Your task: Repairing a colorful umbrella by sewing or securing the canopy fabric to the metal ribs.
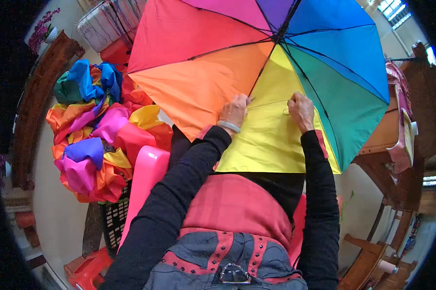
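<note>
Closest in, two black sleeves (172,198) reach out over the red cloth (237,205) on the lap, and here's the yellow panel (266,140) of the open umbrella (184,92), its near edge lying over the thighs, inside face up. Here, I'd say, an even, gentle pull is the thing: thread (268,103) lightly taut, loose loop kept from snagging, cloth flat and unpuckered, one hand steadying while the other draws. Now the fingers! The left hand (234,114) is curled over the orange-yellow seam, thumb and forefinger pinching the umbrella right by the end of a dark rib (263,70). Across the yellow, the right hand (301,111) is bunched almost into a fist, fingers pressed together on what looks like the thread; the tips are too small here to tell whether a needle is among them. Between the two, that fine line runs across the panel, with a little loop just below the right fingers. So the umbrella lies under both hands, spreading away past the knuckles, orange to the left, green to the right. Farther out, the ribs gather at the dark hub (278,36), well clear of either hand, with the purple panel (274,12) beyond.
</note>
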A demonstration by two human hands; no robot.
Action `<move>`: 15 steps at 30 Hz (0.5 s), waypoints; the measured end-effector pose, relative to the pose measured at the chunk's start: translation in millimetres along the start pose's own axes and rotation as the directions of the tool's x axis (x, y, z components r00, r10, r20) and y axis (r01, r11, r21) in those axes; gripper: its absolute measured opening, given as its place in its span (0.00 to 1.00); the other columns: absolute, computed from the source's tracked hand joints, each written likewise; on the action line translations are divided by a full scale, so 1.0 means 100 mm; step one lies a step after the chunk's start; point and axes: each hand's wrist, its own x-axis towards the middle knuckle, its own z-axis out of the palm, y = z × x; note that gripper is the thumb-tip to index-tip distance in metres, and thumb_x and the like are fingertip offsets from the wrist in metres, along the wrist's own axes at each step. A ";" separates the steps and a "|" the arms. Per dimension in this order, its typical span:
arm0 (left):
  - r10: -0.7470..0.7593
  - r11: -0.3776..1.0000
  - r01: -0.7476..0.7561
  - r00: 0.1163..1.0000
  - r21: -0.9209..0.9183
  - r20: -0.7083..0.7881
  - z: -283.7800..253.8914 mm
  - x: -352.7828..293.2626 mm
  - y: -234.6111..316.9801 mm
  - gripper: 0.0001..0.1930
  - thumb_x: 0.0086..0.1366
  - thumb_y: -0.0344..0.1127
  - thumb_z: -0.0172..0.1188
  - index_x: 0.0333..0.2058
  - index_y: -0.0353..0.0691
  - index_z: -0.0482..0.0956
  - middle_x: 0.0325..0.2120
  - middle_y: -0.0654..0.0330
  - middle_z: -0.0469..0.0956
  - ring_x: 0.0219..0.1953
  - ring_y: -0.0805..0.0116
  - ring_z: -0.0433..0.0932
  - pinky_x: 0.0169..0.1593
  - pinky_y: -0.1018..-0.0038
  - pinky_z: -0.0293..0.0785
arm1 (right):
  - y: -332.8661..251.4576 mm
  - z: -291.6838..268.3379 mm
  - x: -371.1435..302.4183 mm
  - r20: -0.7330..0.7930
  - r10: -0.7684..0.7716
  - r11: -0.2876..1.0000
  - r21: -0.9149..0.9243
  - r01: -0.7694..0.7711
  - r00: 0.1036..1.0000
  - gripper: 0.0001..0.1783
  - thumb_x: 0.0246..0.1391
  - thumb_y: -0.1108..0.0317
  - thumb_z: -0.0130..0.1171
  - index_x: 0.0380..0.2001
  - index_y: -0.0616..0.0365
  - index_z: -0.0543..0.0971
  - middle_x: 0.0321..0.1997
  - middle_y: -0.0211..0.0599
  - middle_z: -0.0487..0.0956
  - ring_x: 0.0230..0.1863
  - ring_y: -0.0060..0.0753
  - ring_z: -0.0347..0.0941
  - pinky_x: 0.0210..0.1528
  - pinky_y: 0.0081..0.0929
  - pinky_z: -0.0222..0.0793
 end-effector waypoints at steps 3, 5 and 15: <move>0.212 0.971 -0.202 0.975 -0.126 0.068 -0.07 -0.01 -0.03 0.11 0.45 0.36 0.56 0.26 0.36 0.70 0.24 0.54 0.71 0.27 0.53 0.71 0.29 0.62 0.68 | -0.12 -0.18 -0.01 0.066 0.026 0.988 0.150 -0.036 0.997 0.07 0.40 0.68 0.48 0.18 0.60 0.70 0.20 0.44 0.72 0.24 0.44 0.69 0.27 0.35 0.64; 0.285 0.951 -0.284 0.958 -0.124 -0.008 -0.09 -0.01 -0.05 0.09 0.47 0.35 0.54 0.25 0.36 0.70 0.21 0.56 0.71 0.23 0.59 0.71 0.25 0.67 0.67 | -0.16 -0.24 -0.03 0.023 0.002 0.979 0.203 -0.007 1.000 0.07 0.40 0.68 0.48 0.19 0.60 0.70 0.19 0.45 0.72 0.24 0.45 0.69 0.27 0.36 0.63; -0.329 0.331 0.563 0.821 -0.758 0.466 -0.44 0.00 0.04 0.06 0.49 0.34 0.52 0.20 0.38 0.70 0.09 0.67 0.64 0.16 0.76 0.67 0.19 0.77 0.64 | -0.67 -0.45 -0.32 0.254 -0.209 0.883 0.464 0.071 0.944 0.06 0.43 0.70 0.44 0.20 0.60 0.69 0.18 0.47 0.71 0.24 0.47 0.69 0.27 0.38 0.63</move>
